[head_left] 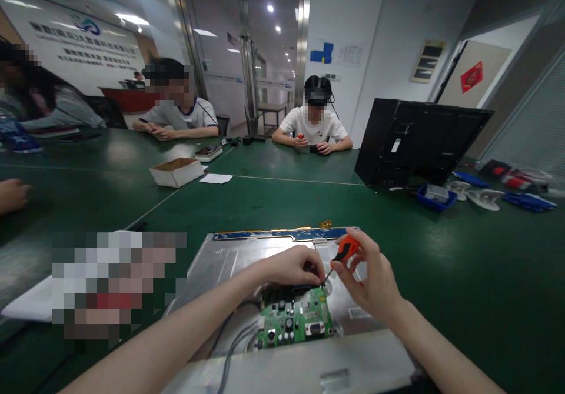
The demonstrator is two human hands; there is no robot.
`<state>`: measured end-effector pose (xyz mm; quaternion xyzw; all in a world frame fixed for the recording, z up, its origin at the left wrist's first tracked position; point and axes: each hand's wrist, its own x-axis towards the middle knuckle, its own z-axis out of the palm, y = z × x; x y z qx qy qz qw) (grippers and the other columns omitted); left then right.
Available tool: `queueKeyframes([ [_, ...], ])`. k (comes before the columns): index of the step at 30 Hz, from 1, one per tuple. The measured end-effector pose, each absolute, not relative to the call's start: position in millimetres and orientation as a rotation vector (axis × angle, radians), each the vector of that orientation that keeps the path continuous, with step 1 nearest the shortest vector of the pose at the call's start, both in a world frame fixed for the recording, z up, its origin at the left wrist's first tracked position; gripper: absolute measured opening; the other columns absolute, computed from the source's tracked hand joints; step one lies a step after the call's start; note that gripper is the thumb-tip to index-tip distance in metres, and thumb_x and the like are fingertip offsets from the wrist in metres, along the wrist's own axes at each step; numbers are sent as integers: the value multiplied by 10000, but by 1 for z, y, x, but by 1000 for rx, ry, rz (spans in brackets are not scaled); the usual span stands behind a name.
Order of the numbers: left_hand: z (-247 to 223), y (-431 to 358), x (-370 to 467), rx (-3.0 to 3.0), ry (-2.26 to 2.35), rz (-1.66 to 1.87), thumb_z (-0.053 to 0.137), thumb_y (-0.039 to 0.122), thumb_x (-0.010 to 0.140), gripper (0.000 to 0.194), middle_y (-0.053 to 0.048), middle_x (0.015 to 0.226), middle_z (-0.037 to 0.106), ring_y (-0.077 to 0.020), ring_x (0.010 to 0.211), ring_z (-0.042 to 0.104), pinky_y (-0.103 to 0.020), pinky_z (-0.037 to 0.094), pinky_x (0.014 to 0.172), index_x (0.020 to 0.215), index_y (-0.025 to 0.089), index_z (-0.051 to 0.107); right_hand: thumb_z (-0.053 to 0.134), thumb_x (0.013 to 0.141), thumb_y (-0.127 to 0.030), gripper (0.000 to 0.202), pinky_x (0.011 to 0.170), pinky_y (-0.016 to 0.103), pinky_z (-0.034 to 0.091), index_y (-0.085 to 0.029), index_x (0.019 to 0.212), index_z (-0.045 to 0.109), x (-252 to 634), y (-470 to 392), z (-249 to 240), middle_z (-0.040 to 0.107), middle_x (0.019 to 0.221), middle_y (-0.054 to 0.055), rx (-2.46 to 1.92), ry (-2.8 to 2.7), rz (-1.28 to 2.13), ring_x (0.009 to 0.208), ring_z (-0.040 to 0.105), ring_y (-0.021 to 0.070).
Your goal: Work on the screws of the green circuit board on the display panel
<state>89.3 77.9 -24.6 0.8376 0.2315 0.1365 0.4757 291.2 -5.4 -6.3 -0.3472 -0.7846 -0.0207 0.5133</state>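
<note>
My right hand (374, 276) grips a screwdriver (347, 247) with an orange and black handle. Its thin shaft slants down to the left, the tip at the upper right corner of a green circuit board (296, 317). Close by that tip, the bent fingers of my left hand (293, 266) are pressed together at the board's upper edge; what they pinch is hidden. The board sits on the silver metal back of a display panel (229, 259). Grey cables (236, 338) run beside the board's left side, and a narrow blue circuit strip (265, 235) lines the panel's far edge.
A black monitor (419, 141) stands at the right, near a blue tray (436, 197). Left of centre is an open white box (176, 172) beside white paper (216, 178). Several people sit around the green table (273, 200). A blurred-out patch (115, 288) covers something at left.
</note>
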Motion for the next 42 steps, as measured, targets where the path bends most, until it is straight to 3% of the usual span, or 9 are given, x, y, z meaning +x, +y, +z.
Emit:
queueKeyframes([
  [4,-24,77,89,2047,568,322,713,108,796,93,19,727,683,-143,693,601,-227,452,681,803,173,779,571,1035,-322,269,486,209,494,-210,1267,494,290,-2,11,680,872,32,-879,-1897,-147,541,601,116],
  [7,-26,77,88,2054,572,324,708,98,789,97,23,720,680,-141,686,600,-230,452,693,782,174,769,561,1046,-325,111,501,211,446,-215,1057,551,285,5,30,653,753,-9,-939,-1955,-234,533,585,116],
  [11,-28,78,88,2064,576,330,730,140,804,54,19,728,690,-147,691,609,-230,455,686,787,176,767,558,1050,-374,215,527,253,426,-216,913,607,274,16,41,651,743,10,-1066,-1989,-290,598,620,155],
  [16,-29,77,89,2074,584,335,719,122,795,70,20,709,681,-146,680,603,-225,448,670,784,173,765,538,1069,-360,207,624,273,533,-238,1164,675,269,19,27,636,892,33,-931,-1815,-187,696,649,156],
  [21,-27,76,88,2076,603,341,714,99,794,103,20,758,694,-141,704,602,-227,451,699,815,179,777,529,1074,-336,277,644,293,592,-262,1339,547,277,14,7,687,953,37,-954,-1650,-90,746,702,174],
  [29,-27,76,88,2074,586,341,710,119,803,75,25,738,682,-144,699,593,-228,456,693,815,170,764,402,1071,-223,245,638,293,593,-250,1306,463,268,0,6,695,1004,59,-767,-1777,-69,705,679,157],
  [35,-30,78,89,2085,574,356,724,161,810,20,14,756,678,-161,732,602,-242,454,708,810,162,744,544,1003,-234,345,502,238,508,-255,1320,409,261,1,3,617,850,-7,-782,-1797,-88,582,567,136],
  [42,-32,78,88,2080,587,353,747,200,826,50,1,767,678,-173,739,613,-250,469,706,810,153,747,593,974,-171,334,578,271,590,-275,1275,495,263,1,6,567,1108,69,-813,-1766,-125,775,650,159],
])
